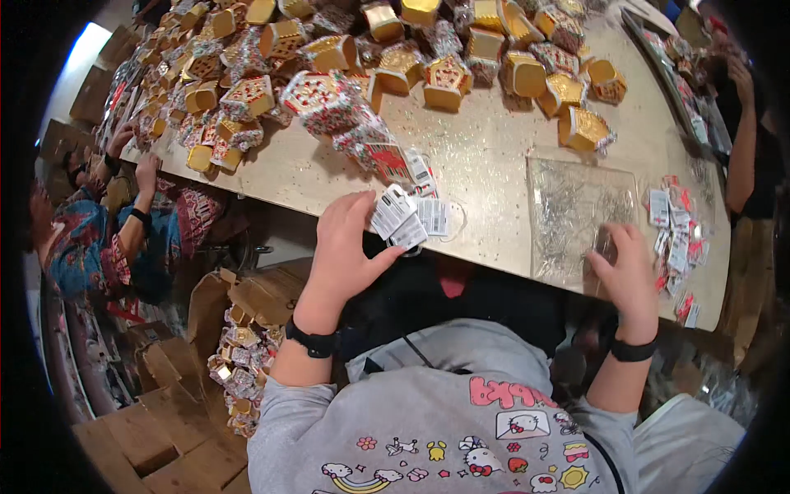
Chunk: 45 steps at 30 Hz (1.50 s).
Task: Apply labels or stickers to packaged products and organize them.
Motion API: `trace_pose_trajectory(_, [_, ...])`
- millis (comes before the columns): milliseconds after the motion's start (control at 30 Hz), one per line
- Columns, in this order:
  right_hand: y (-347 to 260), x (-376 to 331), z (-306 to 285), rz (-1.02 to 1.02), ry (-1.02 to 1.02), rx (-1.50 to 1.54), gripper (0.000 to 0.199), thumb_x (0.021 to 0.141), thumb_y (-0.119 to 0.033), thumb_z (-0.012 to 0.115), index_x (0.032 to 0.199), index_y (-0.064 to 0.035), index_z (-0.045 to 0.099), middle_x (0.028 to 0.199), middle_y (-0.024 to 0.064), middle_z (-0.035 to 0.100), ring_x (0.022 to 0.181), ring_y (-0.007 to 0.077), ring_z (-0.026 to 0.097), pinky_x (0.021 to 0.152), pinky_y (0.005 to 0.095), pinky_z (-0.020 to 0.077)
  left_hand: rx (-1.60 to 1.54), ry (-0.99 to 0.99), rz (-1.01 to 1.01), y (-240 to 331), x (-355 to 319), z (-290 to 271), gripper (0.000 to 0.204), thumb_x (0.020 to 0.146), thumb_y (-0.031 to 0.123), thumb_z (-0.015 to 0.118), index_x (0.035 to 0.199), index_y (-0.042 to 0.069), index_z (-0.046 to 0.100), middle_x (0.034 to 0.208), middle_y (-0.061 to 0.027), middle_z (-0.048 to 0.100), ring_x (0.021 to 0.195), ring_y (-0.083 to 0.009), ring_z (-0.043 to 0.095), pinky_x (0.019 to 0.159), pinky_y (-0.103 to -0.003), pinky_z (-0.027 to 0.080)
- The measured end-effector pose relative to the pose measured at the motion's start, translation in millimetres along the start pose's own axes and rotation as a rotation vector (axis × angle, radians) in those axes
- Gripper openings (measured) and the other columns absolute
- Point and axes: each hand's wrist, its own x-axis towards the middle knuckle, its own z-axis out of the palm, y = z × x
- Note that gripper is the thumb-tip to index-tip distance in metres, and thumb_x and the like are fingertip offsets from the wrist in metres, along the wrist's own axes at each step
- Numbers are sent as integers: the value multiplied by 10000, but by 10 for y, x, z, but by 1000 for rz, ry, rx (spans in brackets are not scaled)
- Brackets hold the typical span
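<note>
Item: white printed tags [395,212], several, fanned at the near edge of the table [485,136], partly overhanging it. I judge them light, thin and fairly stiff, likely to slide over one another and to crease at the corners. Best hold, by my reckoning: a flat pinch on the long edges, clear of the cut-out ends.

Left hand [344,247]: thumb and fingers pinching the fan of tags from its near and left sides.

Right hand [627,267]: curled over the clear tray [530,218], thumb standing apart from the forefinger. Whether it pinches anything thin, I cannot tell from my seat.

Tray contents: fine transparent strands [572,198], tangled; I expect them to be springy, nearly weightless and hard to single out (poor visibility at this distance, glare included). Take one by an end, between fingertip pads.

House-shaped ornaments [317,100]: a row lying beyond the tags, speckled sides, its nearest piece bearing a red front. Presumably light but brittle at the trim; hold by the plain walls, without squeezing.

Second lot of tags [677,239]: red and white, heaped right of the tray.

Further ornaments [527,74]: gold and speckled, spread across the far side.
</note>
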Motion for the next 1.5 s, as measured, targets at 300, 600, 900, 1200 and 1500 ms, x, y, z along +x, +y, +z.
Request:
trace_pose_trajectory(300, [81,105,106,45,18,45,128,700,-93,621,787,1,619,766,196,568,772,363,553,682,411,448,-309,69,-185,105,20,52,370,727,40,654,1067,-13,520,920,-125,557,865,-232,561,773,-304,454])
trace_pose_trajectory(600, [356,219,52,-21,313,132,93,713,-68,602,754,16,605,745,172,578,717,313,566,648,369,453,-683,41,-324,126,341,168,112,839,82,554,865,9,473,731,-72,526,663,-130,506,611,-269,428])
trace_pose_trajectory(900, [295,236,0,-43,435,317,120,818,-107,542,832,12,536,690,133,607,646,223,613,590,319,477,-1174,120,-411,50,345,363,131,885,37,469,1005,40,416,870,-61,528,792,-100,514,686,-239,440])
trace_pose_trajectory(1200, [449,288,271,-31,363,415,148,803,-71,554,922,14,569,745,153,623,683,241,624,621,312,489,-1550,-88,-549,43,321,352,396,789,-41,544,1127,52,361,857,-67,505,639,-133,542,472,-217,411])
trace_pose_trajectory(1500, [46,152,157,-187,383,394,97,729,-56,617,813,-7,618,761,138,598,716,279,584,637,325,471,-1795,-20,-438,144,144,101,428,744,-122,519,1122,37,396,917,-98,489,720,-183,575,689,-323,534])
